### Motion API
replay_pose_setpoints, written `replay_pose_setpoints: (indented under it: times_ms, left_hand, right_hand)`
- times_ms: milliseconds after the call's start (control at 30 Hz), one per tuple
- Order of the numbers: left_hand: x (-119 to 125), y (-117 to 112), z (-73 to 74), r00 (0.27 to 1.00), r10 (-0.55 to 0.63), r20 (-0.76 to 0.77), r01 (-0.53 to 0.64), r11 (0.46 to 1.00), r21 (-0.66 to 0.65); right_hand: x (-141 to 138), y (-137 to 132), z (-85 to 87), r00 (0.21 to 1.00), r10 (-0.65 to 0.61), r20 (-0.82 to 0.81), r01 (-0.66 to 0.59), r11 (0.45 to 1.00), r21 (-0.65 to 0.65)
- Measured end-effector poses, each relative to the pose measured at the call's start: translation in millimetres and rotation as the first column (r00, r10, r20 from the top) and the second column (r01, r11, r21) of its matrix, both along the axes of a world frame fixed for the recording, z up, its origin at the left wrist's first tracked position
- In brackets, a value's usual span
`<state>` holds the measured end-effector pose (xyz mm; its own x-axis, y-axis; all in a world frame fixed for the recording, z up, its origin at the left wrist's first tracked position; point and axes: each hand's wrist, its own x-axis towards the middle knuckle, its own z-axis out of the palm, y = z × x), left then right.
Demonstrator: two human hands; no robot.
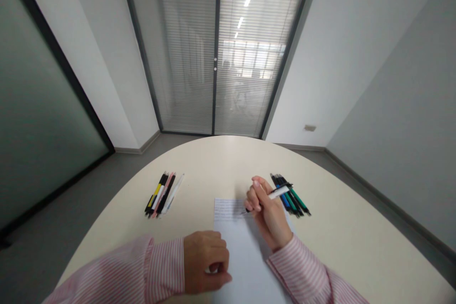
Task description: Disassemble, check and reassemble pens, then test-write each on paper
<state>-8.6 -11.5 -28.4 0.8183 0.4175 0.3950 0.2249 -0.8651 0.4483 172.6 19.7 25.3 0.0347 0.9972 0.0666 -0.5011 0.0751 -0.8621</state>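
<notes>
My right hand [265,213] is closed round a white pen [280,192] with a dark clip. The pen slants, its tip down by the upper part of a white sheet of paper [237,251]. Several lines of small handwriting run across the sheet's top, too small to read. At the sheet's left edge lies my left hand [206,261], fingers curled and thumb towards the paper. A pale patch shows in the gap between its thumb and fingers; whether that is an object or the surface behind, I cannot tell.
On the left of the round cream table [199,161] lies a row of several pens [160,194] in yellow, white, pink and black. Several blue and green pens [294,199] lie behind and right of my right hand. Beyond the table's far edge stands a glass partition with blinds [188,57].
</notes>
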Motion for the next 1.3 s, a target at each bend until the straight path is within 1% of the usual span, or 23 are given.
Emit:
replay_pose_setpoints:
  times_ms: [67,100,167,233,300,400,500,567,667,733,767,833,900,933,967,1033,1067,1100,1133,1167,1200,1233,1300]
  left_hand:
    - [0.2,-0.3,-0.6,1.000,0.004,-0.003,-0.004,1.000,0.006]
    - [0.3,-0.4,-1.0,1.000,0.007,-0.004,-0.007,1.000,0.008]
    - [0.2,-0.3,-1.7,1.000,0.005,-0.003,-0.005,1.000,0.009]
    - [-0.1,0.0,-1.8,1.000,0.005,0.003,-0.005,1.000,0.011]
    - [-0.4,0.6,-1.2,1.000,-0.010,-0.004,0.010,1.000,0.012]
    - [-0.6,1.6,0.4,0.999,-0.027,-0.018,0.027,1.000,0.011]
    - [-0.3,2.3,2.2,1.000,-0.024,-0.015,0.024,1.000,0.013]
    - [-0.2,2.5,3.1,0.999,-0.029,-0.014,0.029,1.000,0.012]
    - [-0.3,2.3,3.6,0.999,-0.027,-0.021,0.027,1.000,0.009]
    - [-0.4,1.9,3.5,0.999,-0.020,-0.024,0.021,1.000,0.007]
    - [-0.5,1.6,3.3,1.000,-0.017,-0.024,0.017,1.000,0.006]
    - [-0.8,1.3,2.5,1.000,-0.012,-0.021,0.012,1.000,0.003]
    - [-1.2,1.2,1.1,1.000,-0.009,-0.022,0.009,1.000,0.000]
    - [-1.4,1.3,0.3,1.000,-0.007,-0.024,0.007,1.000,0.001]
    - [-1.6,1.3,-0.5,1.000,-0.006,-0.028,0.006,1.000,0.002]
    - [-1.8,1.4,-1.5,0.999,-0.007,-0.036,0.007,1.000,0.007]
    - [-1.8,1.3,-1.6,0.999,-0.007,-0.040,0.007,1.000,0.009]
    - [-1.8,1.1,-1.4,0.999,-0.008,-0.044,0.008,1.000,0.010]
    - [-1.7,0.9,-1.0,0.999,-0.008,-0.048,0.009,1.000,0.009]
    - [-1.5,0.5,-0.3,0.999,-0.007,-0.050,0.007,1.000,0.008]
    - [-1.4,0.2,0.5,0.999,-0.004,-0.052,0.004,1.000,0.007]
    - [-1.2,-0.2,1.3,0.999,-0.001,-0.051,0.001,1.000,0.007]
    - [-0.9,-0.7,2.6,0.999,0.003,-0.047,-0.002,1.000,0.005]
  right_hand:
    - [2.6,-1.2,3.9,0.996,0.040,-0.079,-0.043,0.999,-0.033]
    - [5.1,-1.5,5.1,0.987,0.083,-0.140,-0.092,0.994,-0.059]
    - [11.2,-1.3,5.1,0.941,0.183,-0.286,-0.220,0.970,-0.105]
    - [17.2,0.0,2.1,0.886,0.239,-0.398,-0.315,0.939,-0.137]
    - [21.0,1.8,-2.3,0.873,0.228,-0.430,-0.327,0.929,-0.172]
    - [21.9,3.6,-7.1,0.878,0.202,-0.434,-0.323,0.920,-0.224]
    - [19.4,4.0,-7.9,0.874,0.217,-0.435,-0.340,0.912,-0.228]
    - [18.0,4.5,-7.1,0.873,0.214,-0.438,-0.332,0.919,-0.212]
    - [19.2,5.8,-3.1,0.888,0.159,-0.431,-0.245,0.958,-0.151]
    - [24.7,6.5,2.6,0.918,0.082,-0.388,-0.141,0.982,-0.124]
    - [29.7,6.7,6.1,0.941,0.026,-0.338,-0.072,0.990,-0.123]
    - [45.3,6.4,12.8,0.978,-0.128,-0.164,0.110,0.988,-0.109]
    - [68.4,5.4,16.4,0.951,-0.306,0.039,0.307,0.950,-0.049]
    - [82.3,4.4,16.2,0.908,-0.397,0.134,0.399,0.917,0.012]
    - [97.0,3.2,14.4,0.842,-0.500,0.202,0.489,0.866,0.107]
    - [126.9,-0.2,6.0,0.758,-0.615,0.219,0.589,0.789,0.176]
    - [140.7,-2.2,0.0,0.664,-0.674,0.324,0.636,0.737,0.228]
    - [152.9,-4.2,-6.8,0.539,-0.690,0.484,0.657,0.703,0.272]
    - [163.2,-5.9,-13.8,0.388,-0.626,0.677,0.626,0.718,0.304]
    - [171.2,-7.2,-20.5,0.315,-0.592,0.742,0.630,0.715,0.302]
    - [176.9,-7.9,-26.5,0.251,-0.557,0.791,0.637,0.711,0.299]
    - [180.4,-7.8,-31.6,0.200,-0.511,0.836,0.630,0.720,0.289]
    - [182.6,-5.9,-38.4,0.150,-0.433,0.889,0.597,0.756,0.268]
